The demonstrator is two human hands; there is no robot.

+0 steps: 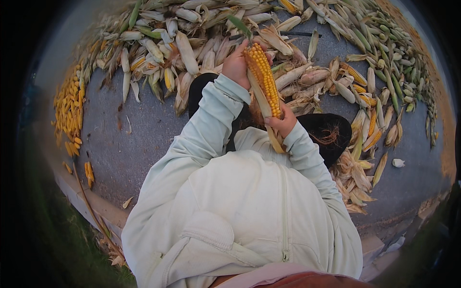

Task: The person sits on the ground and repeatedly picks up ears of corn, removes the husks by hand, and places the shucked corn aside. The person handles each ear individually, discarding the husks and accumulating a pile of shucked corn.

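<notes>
An ear of yellow corn (265, 77) with much of its kernels bared is held at a slant above my lap. My left hand (237, 67) grips its upper end, with fingertips showing past the far side. Around the lower end, my right hand (282, 121) closes, its thumb against a strip of pale husk (260, 94). This strip still runs along the cob's left side and hangs below my right hand. A green leafy tip (239, 25) sticks out above my left hand. Brown corn silk (326, 136) lies on my right knee.
Unhusked ears (187, 52) are heaped in front of my knees. Bare yellow cobs (70, 104) form a pile at far left. Loose husks (354, 176) and partly bared ears (371, 138) lie to the right. A thin stick (94, 212) crosses the left slab edge (108, 208).
</notes>
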